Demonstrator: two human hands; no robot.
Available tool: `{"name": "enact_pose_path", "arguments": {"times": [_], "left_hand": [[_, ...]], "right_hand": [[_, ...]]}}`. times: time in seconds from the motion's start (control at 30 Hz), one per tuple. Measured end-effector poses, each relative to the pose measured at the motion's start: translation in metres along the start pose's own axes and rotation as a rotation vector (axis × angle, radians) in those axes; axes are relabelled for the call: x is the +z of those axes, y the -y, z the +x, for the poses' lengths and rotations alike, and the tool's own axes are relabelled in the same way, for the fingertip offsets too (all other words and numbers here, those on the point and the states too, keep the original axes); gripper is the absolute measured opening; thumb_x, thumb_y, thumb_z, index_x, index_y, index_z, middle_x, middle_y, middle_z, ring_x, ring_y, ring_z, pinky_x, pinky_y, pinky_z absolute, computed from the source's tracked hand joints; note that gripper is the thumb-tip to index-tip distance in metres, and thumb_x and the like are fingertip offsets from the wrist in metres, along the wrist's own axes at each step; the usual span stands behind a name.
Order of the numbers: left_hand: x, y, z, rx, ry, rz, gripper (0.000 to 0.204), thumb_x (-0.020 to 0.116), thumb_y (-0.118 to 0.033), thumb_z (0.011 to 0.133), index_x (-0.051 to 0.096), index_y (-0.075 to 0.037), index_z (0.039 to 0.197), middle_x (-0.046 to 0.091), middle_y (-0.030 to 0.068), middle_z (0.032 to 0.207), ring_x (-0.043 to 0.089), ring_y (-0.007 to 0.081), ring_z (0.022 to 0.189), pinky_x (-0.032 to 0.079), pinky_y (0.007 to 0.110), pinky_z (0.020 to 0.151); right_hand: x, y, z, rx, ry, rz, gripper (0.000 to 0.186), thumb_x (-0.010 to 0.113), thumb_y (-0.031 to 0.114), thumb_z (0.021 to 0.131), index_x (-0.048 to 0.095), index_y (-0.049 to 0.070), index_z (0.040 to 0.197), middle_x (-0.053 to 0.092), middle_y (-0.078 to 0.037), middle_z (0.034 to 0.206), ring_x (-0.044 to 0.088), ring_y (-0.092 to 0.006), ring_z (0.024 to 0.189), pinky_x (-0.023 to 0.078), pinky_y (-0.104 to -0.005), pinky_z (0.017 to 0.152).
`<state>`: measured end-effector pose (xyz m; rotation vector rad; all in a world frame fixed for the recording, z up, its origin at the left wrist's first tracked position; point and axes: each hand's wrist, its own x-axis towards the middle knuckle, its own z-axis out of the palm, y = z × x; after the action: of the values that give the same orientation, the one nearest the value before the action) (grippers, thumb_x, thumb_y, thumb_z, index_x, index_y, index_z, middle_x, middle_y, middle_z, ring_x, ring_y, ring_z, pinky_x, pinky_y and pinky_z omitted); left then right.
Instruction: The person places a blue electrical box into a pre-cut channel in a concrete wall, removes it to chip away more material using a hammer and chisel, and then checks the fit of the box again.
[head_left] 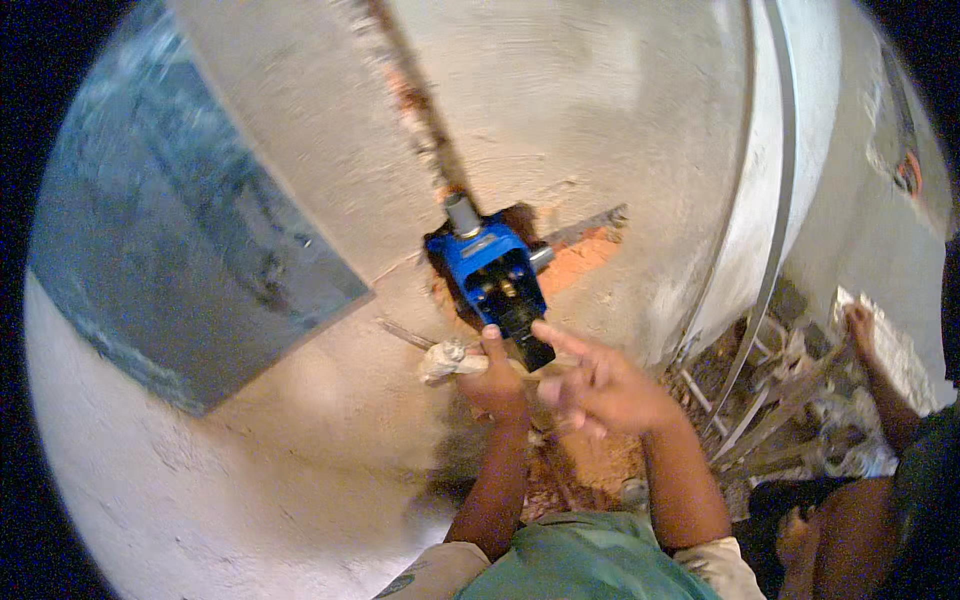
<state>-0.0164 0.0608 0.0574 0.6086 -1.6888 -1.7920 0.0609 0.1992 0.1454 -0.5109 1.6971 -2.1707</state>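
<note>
A blue box with a dark interior sits in a rough cut-out in the wall. A grey pipe enters its top, another its right side. My left hand is under the box, its thumb up at the lower edge, closed on a pale crumpled lump. My right hand is open, index finger stretched to the black lower part of the box, other fingers loosely bent and slightly blurred.
A bluish-grey panel lies flat on the left wall. A chased groove runs above the box. A white curved strip is at the right, with rubble below it. Another person's hand touches the right-hand wall.
</note>
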Motion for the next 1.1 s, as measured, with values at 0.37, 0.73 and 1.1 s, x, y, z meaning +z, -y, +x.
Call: {"name": "enact_pose_path", "arguments": {"times": [0.37,0.73,1.1], "left_hand": [[0.022,0.034,-0.019,-0.181,0.087,-0.324,0.034,0.071,-0.024,0.072,0.049,0.001,0.079,0.056,0.0062,0.075,0.052,0.0167,0.06,0.044,0.03,0.054],[0.022,0.033,-0.014,-0.252,0.094,-0.463,0.033,0.072,-0.021,0.07,0.048,0.0,0.079,0.055,0.0059,0.075,0.052,0.016,0.06,0.045,0.03,0.055],[0.03,0.037,-0.015,-0.283,0.113,-0.569,0.033,0.074,-0.018,0.069,0.047,-0.001,0.078,0.055,0.0056,0.075,0.053,0.0154,0.061,0.046,0.029,0.056]], "right_hand": [[0.065,-0.013,0.05,0.3,-0.049,-0.187,0.085,0.059,0.015,0.08,-0.004,0.006,0.137,0.047,-0.002,0.055,0.041,-0.0097,0.036,0.033,-0.0229,0.032],[0.085,-0.049,0.128,0.34,-0.261,-0.02,0.031,0.056,0.009,0.079,0.04,0.0,0.105,0.053,-0.004,0.061,0.047,-0.0123,0.039,0.038,-0.0253,0.031],[0.068,-0.033,0.114,0.338,-0.138,-0.213,0.049,0.065,0.022,0.077,0.044,0.0,0.116,0.052,-0.002,0.055,0.046,-0.0094,0.036,0.037,-0.0231,0.031]]}}
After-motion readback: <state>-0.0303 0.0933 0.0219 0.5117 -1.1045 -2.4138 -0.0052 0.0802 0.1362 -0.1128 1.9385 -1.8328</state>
